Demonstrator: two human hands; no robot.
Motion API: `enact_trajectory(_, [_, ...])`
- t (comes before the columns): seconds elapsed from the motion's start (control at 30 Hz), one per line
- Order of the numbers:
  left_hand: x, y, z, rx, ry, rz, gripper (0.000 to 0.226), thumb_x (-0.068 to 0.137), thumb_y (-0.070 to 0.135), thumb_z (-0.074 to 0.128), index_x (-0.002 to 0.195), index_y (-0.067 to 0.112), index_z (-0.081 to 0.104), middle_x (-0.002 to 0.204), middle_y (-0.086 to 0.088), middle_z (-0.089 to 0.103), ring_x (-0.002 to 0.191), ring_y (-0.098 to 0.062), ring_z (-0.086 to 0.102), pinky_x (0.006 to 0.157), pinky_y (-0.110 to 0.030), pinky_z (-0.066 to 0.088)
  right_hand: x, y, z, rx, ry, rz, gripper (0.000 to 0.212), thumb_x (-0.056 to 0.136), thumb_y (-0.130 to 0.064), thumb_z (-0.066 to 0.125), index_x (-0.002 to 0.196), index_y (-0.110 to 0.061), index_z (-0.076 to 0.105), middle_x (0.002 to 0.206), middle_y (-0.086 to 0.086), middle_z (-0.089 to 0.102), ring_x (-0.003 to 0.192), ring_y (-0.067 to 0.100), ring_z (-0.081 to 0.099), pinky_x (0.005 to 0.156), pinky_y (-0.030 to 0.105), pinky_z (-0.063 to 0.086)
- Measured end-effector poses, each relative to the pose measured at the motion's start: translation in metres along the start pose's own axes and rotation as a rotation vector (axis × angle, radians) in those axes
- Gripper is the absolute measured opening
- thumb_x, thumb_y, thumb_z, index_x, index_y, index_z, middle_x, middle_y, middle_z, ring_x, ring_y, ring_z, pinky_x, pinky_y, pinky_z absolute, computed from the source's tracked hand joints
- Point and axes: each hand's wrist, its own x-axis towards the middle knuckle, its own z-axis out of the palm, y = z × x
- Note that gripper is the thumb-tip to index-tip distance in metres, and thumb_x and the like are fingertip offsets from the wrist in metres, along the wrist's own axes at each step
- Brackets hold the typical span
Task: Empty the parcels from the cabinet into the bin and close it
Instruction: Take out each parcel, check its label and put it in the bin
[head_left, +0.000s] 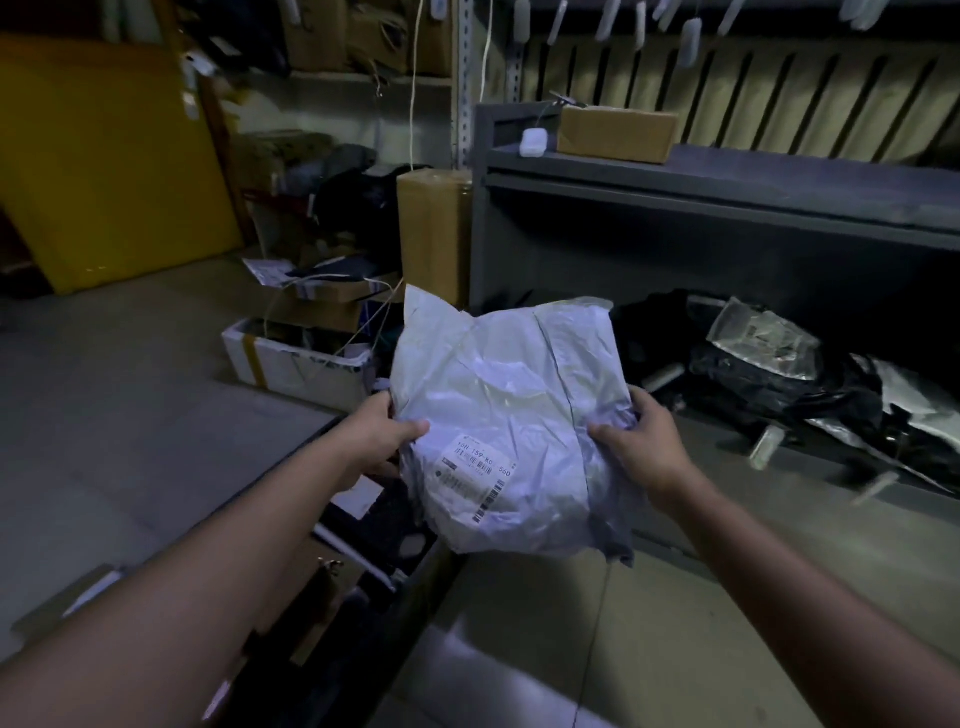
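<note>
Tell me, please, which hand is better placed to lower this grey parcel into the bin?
Left, probably. The left hand grips the parcel edge just above the bin, which sits below it; the right hand holds the edge nearer the cabinet.

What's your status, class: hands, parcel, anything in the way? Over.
Left hand, right hand grip grey parcel. Held in front of cabinet. Black parcels lie inside.

- parcel (504, 410): pale grey, white label with black barcode
- cabinet (727, 182): dark grey
- box (615, 132): brown
- panel (104, 161): yellow
- bags (753, 379) inside: black
</note>
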Motion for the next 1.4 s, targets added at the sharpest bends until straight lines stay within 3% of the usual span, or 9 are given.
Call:
enact_trajectory(0.2, [0.018, -0.026, -0.035, -0.017, 0.118, -0.030, 0.028, 0.097, 0.020, 0.063, 0.118, 0.016, 0.046, 0.101, -0.003, 0.060, 0.081, -0.020, 0.060, 0.055, -0.031, 0.048, 0.031, 0.005, 0.057, -0.117, -0.048, -0.023, 0.039, 0.083, 0.004, 0.070, 0.119, -0.006, 0.060, 0.103, 0.005, 0.067, 0.078, 0.008, 0.062, 0.064, 0.011, 0.049])
enact_trajectory(0.4, [0.041, -0.073, -0.074, -0.067, 0.199, -0.132, 0.035, 0.096, 0.023, 0.066, 0.125, 0.015, 0.048, 0.112, -0.008, 0.061, 0.093, -0.029, 0.061, 0.069, -0.038, 0.054, 0.064, 0.016, 0.127, -0.274, -0.124, -0.098, 0.043, 0.082, -0.009, 0.075, 0.122, -0.016, 0.059, 0.106, 0.000, 0.065, 0.097, 0.020, 0.064, 0.083, 0.029, 0.048])
enact_trajectory(0.6, [0.078, -0.127, -0.096, -0.165, 0.255, -0.189, 0.033, 0.097, 0.017, 0.062, 0.127, 0.017, 0.050, 0.096, -0.003, 0.060, 0.066, -0.016, 0.057, 0.042, -0.022, 0.048, 0.096, 0.033, 0.195, -0.437, -0.187, -0.133, 0.050, 0.085, -0.013, 0.073, 0.130, -0.012, 0.054, 0.120, 0.009, 0.063, 0.113, 0.032, 0.059, 0.087, 0.029, 0.043])
enact_trajectory(0.67, [0.092, -0.146, -0.098, -0.187, 0.255, -0.212, 0.032, 0.098, 0.015, 0.061, 0.128, 0.017, 0.050, 0.105, -0.006, 0.064, 0.071, -0.018, 0.062, 0.045, -0.026, 0.052, 0.105, 0.044, 0.214, -0.487, -0.204, -0.140, 0.055, 0.085, -0.012, 0.071, 0.137, -0.009, 0.051, 0.130, 0.014, 0.061, 0.119, 0.034, 0.057, 0.089, 0.029, 0.042])
enact_trajectory(0.8, [0.128, -0.192, -0.097, -0.231, 0.289, -0.270, 0.036, 0.096, 0.009, 0.060, 0.131, 0.016, 0.051, 0.120, -0.011, 0.065, 0.101, -0.032, 0.067, 0.079, -0.048, 0.060, 0.124, 0.081, 0.246, -0.520, -0.294, -0.156, 0.054, 0.088, -0.006, 0.064, 0.140, -0.014, 0.049, 0.128, 0.010, 0.061, 0.118, 0.030, 0.057, 0.083, 0.021, 0.035])
enact_trajectory(0.9, [0.154, -0.222, -0.096, -0.244, 0.307, -0.308, 0.033, 0.096, 0.010, 0.061, 0.127, 0.018, 0.053, 0.118, -0.009, 0.065, 0.103, -0.029, 0.066, 0.084, -0.047, 0.059, 0.141, 0.113, 0.273, -0.567, -0.312, -0.184, 0.048, 0.089, -0.006, 0.060, 0.136, -0.016, 0.052, 0.121, 0.011, 0.056, 0.116, 0.036, 0.055, 0.083, 0.025, 0.037])
enact_trajectory(1.0, [0.172, -0.241, -0.098, -0.223, 0.303, -0.333, 0.014, 0.095, 0.007, 0.060, 0.101, 0.020, 0.058, 0.103, -0.008, 0.067, 0.088, -0.022, 0.063, 0.076, -0.039, 0.057, 0.158, 0.130, 0.298, -0.697, -0.322, -0.200, 0.046, 0.090, -0.008, 0.057, 0.135, -0.015, 0.054, 0.129, 0.018, 0.059, 0.119, 0.040, 0.052, 0.086, 0.031, 0.038])
enact_trajectory(1.17, [0.187, -0.272, -0.099, -0.184, 0.294, -0.414, 0.019, 0.093, -0.002, 0.057, 0.084, 0.014, 0.062, 0.071, -0.005, 0.065, 0.049, -0.008, 0.057, 0.043, -0.021, 0.050, 0.172, 0.151, 0.335, -0.776, -0.494, -0.284, 0.044, 0.088, -0.004, 0.056, 0.131, -0.010, 0.055, 0.124, 0.019, 0.063, 0.114, 0.040, 0.058, 0.076, 0.028, 0.035])
enact_trajectory(1.4, [0.212, -0.279, -0.108, -0.161, 0.180, -0.523, 0.023, 0.089, -0.013, 0.055, 0.100, 0.004, 0.066, 0.092, -0.014, 0.069, 0.071, -0.019, 0.068, 0.053, -0.027, 0.060, 0.188, 0.170, 0.369, -0.817, -0.636, -0.365, 0.040, 0.091, -0.004, 0.057, 0.131, -0.004, 0.054, 0.121, 0.020, 0.063, 0.110, 0.038, 0.059, 0.081, 0.031, 0.041])
